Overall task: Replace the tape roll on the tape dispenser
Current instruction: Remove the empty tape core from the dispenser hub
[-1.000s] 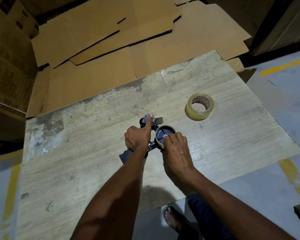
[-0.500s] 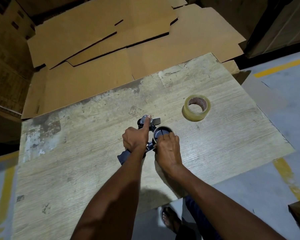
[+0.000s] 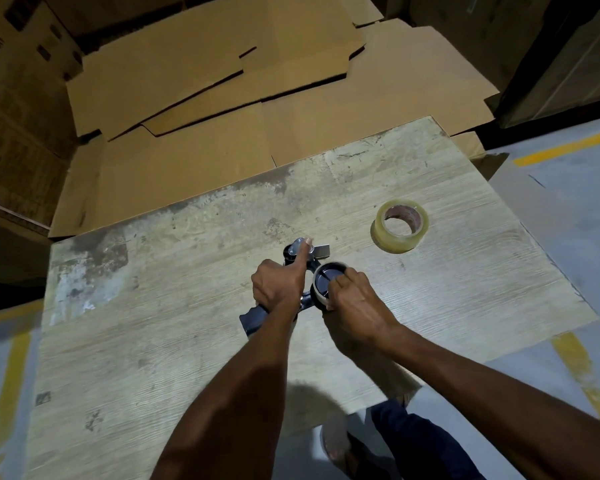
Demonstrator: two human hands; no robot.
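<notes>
Board (image 3: pixel 153 341): left hand (image 3: pixel 278 282) grips dispenser (image 3: pixel 253 318), right hand (image 3: pixel 354 299) pinches mounted roll (image 3: pixel 316 289); spare roll (image 3: pixel 385 241) apart.

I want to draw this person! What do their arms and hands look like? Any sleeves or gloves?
No sleeves or gloves show. The left hand and right hand are bare, and so are the left forearm and right forearm as far as the picture reaches. I see no watch, ring or bracelet.
</notes>
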